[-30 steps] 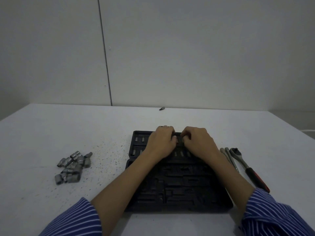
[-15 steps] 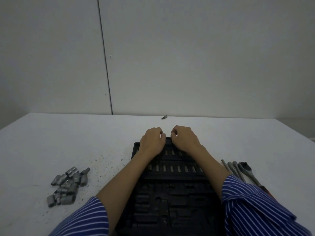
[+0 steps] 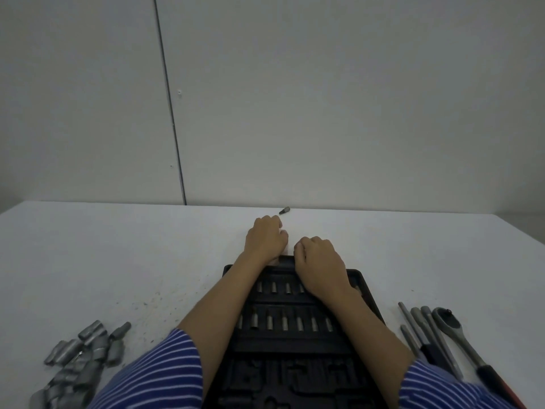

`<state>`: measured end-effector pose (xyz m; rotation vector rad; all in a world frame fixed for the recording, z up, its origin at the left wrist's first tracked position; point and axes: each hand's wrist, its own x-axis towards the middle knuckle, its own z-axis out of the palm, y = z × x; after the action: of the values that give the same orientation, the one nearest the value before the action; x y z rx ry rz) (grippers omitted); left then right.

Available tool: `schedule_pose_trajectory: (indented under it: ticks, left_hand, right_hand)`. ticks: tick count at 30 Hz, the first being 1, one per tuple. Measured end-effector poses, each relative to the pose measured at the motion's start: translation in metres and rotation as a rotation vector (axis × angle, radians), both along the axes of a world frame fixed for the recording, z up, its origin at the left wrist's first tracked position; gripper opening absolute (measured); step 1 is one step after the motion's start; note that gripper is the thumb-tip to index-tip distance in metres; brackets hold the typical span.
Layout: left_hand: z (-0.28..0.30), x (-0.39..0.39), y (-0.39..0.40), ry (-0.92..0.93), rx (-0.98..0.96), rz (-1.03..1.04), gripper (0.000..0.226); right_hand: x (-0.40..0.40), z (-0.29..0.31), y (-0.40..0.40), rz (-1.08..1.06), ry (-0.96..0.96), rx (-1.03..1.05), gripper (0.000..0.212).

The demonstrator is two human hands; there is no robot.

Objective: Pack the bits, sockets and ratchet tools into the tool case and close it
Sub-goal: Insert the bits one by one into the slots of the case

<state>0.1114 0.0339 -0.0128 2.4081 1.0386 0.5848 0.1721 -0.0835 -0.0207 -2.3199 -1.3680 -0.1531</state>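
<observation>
As the left hand (image 3: 267, 240) reaches past the black case (image 3: 367, 293) toward a stray bit (image 3: 285, 210), fingers curled, apparently empty, the right hand (image 3: 320, 262) rests curled on the far rim.

Two rows of steel bits fill moulded slots – dull sockets (image 3: 79, 360) heaped left, ratchet (image 3: 460, 335) waiting right.

White table (image 3: 118, 255) — tool case (image 3: 365, 293), sockets (image 3: 82, 352), ratchet (image 3: 454, 332), stray bit (image 3: 285, 210).
</observation>
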Motion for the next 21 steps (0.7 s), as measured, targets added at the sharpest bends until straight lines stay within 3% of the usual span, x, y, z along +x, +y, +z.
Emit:
schedule_pose_trajectory:
  ticks: [13,21]
  left_hand:
    - [-0.011,0.037,0.036,0.047,0.075,-0.085,0.044]
    - [-0.014,0.046,0.043,0.034,0.125,-0.096,0.036]
  right_hand:
    - [0.003,-0.002,0.002,0.026,-0.036,-0.011,0.027]
    - [0.002,-0.003,0.002,0.028,-0.009,-0.001,0.027]
